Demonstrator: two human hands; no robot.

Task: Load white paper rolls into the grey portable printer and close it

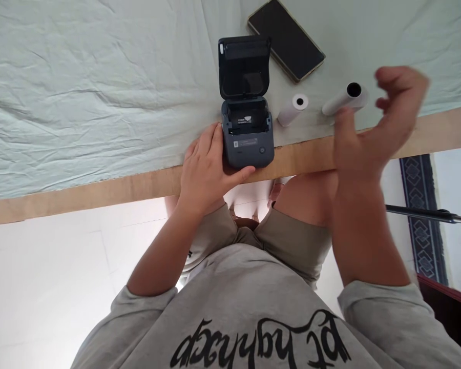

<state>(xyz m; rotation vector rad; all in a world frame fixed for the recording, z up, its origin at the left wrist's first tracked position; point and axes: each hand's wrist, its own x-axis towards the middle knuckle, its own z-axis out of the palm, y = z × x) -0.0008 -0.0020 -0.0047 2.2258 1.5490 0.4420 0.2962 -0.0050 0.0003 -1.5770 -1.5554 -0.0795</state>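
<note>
A dark blue-grey portable label printer (249, 147) stands at the table's front edge with its lid (244, 69) raised and its paper bay exposed. My left hand (205, 171) holds it steady, fingers along its left side and thumb across its front. Over the table's right part, my right hand (380, 123) is slightly blurred, with thumb and fingers apart and nothing visible between them. Nearest to it is a white paper roll with a wide black core (340, 101). Between that roll and the printer a narrower white paper roll (290, 114) stands on end.
A dark smartphone (286, 40) lies behind the rolls, close to the raised lid. Pale green cloth (100, 92) covers the table, wrinkled at the left. The bare wooden edge (146, 187) runs along the front. A black rod (418, 212) and a patterned mat (422, 205) appear below right.
</note>
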